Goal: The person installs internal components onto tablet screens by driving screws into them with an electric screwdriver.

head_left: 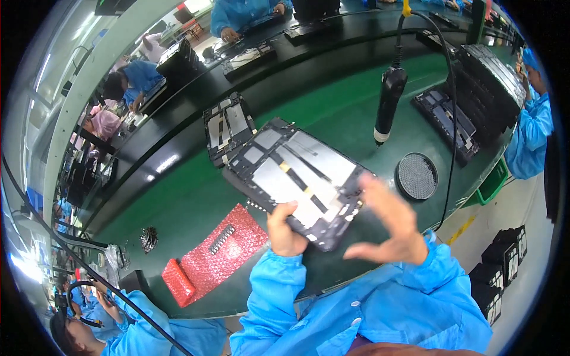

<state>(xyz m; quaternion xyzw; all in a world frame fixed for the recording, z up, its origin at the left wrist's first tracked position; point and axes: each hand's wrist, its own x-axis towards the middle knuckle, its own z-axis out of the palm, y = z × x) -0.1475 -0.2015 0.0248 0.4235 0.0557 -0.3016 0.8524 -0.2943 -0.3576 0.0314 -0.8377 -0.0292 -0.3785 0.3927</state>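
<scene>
Head view: left hand (285, 231) grips the open tablet chassis (297, 178) by its near edge, tilted above the green bench (196, 196) w/ internals up, right hand (389, 222) half-open, fingers touching its right corner, steadying it.

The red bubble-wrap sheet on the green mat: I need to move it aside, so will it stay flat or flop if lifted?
The red bubble-wrap sheet probably flops: thin, one end already rolled up. Likely very light. The small dark part on it may slide off if tilted.
</scene>
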